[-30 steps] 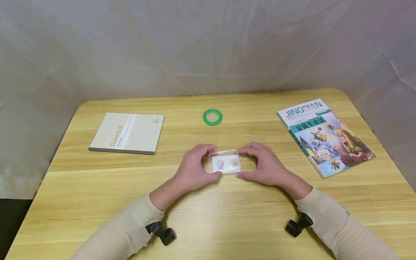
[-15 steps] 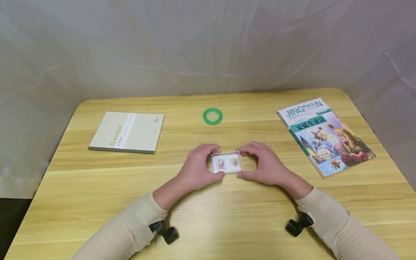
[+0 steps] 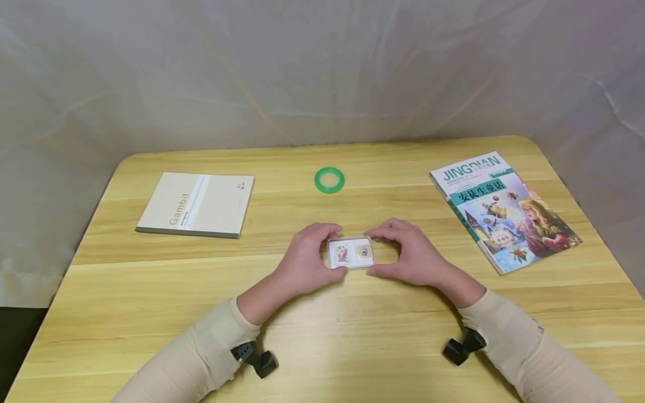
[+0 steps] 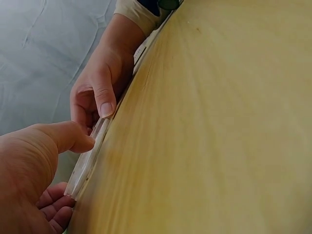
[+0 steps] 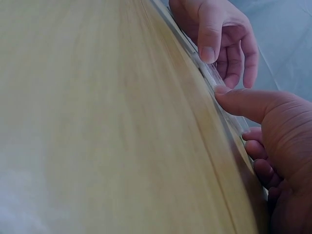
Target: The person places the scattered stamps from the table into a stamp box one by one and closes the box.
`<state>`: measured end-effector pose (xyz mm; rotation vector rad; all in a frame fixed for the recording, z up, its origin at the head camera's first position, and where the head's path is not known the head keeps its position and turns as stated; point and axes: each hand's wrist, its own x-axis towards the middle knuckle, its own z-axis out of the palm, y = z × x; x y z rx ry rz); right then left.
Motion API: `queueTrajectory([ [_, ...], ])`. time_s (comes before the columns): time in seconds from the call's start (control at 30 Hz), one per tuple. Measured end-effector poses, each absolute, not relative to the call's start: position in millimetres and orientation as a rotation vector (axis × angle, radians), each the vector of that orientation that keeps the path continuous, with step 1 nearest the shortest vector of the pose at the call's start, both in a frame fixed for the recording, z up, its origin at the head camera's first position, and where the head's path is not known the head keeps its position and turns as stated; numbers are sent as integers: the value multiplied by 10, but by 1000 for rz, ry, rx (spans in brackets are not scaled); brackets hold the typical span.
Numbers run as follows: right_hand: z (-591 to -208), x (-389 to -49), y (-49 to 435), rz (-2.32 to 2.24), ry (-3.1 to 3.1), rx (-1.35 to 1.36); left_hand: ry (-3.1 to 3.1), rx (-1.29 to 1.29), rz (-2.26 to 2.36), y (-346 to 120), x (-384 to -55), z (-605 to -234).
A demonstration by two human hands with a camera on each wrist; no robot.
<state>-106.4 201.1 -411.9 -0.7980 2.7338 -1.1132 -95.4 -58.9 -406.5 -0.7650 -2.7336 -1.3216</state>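
A small clear plastic case [image 3: 351, 253] lies near the middle of the wooden table. Through it shows a white face with a red printed figure on the left and a gold square on the right. My left hand [image 3: 309, 259] holds the case's left end, thumb at the near edge and fingers at the far edge. At the opposite end my right hand [image 3: 410, 254] grips it likewise, its thumb by the near corner. In the left wrist view the case [image 4: 87, 163] appears edge-on, low against the tabletop. Whether it touches the table along its whole underside cannot be told.
Beyond the hands lies a green tape roll [image 3: 330, 179]. A beige notebook [image 3: 196, 204] rests at the left, and a colourful book [image 3: 505, 212] at the right. The wooden table [image 3: 353, 341] reaches back to a grey cloth [image 3: 322, 67].
My left hand has shifted slightly right and back. The case's clear rim, earlier standing out around the white face, now lines up closely with it. The right hand stays almost still.
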Motion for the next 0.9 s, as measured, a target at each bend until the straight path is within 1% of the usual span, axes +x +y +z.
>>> queueTrajectory([
  [0.53,-4137,-1062,1999,-1080,2755,-784,-2721,-844,-1312,-646,-959,-4076],
  [0.9,-4138,-1052,2009,-1127,2740,-792,-2750,-837,-1290,-662,-957,-4084],
])
